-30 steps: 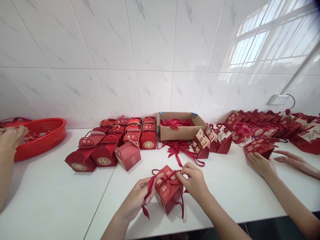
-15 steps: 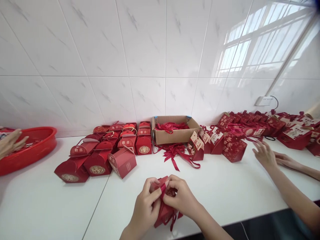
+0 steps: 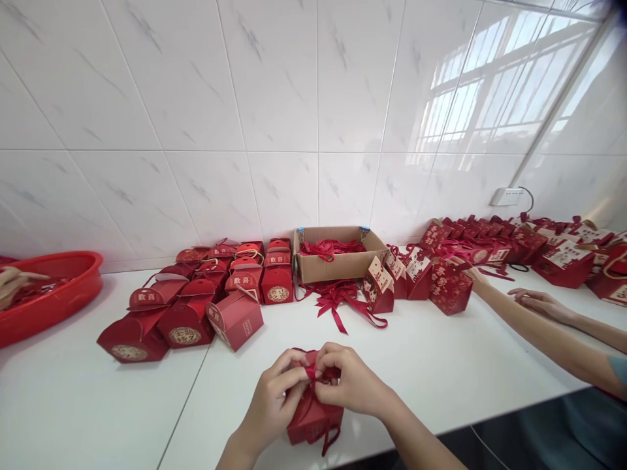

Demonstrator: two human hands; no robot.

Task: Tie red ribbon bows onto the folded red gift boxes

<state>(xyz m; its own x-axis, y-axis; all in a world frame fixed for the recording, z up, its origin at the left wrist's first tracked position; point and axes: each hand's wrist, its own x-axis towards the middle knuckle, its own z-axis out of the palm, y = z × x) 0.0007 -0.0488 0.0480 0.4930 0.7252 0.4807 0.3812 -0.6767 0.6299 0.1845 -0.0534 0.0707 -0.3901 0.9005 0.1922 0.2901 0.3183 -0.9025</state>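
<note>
A small red gift box (image 3: 316,419) stands on the white table close in front of me. On top of it, my left hand (image 3: 277,395) pinches a dark red ribbon (image 3: 311,372) between thumb and forefinger. My right hand (image 3: 349,384) grips the same ribbon from the other side, fingertips almost touching those of the left. Ribbon ends hang down the box's near side. My fingers partly cover the box top and the knot area.
Several finished-looking red boxes (image 3: 183,320) stand left. A cardboard carton (image 3: 337,266) holds ribbons, with loose ribbons (image 3: 337,300) before it. More boxes (image 3: 450,287) fill the right, where a co-worker's arms (image 3: 533,323) reach. A red basin (image 3: 73,287) with another person's hand is far left.
My hands keep pinching the ribbon over the box, and more of the box's near side shows. The co-worker's hand on the right has reached forward to a patterned box. The view has shifted slightly.
</note>
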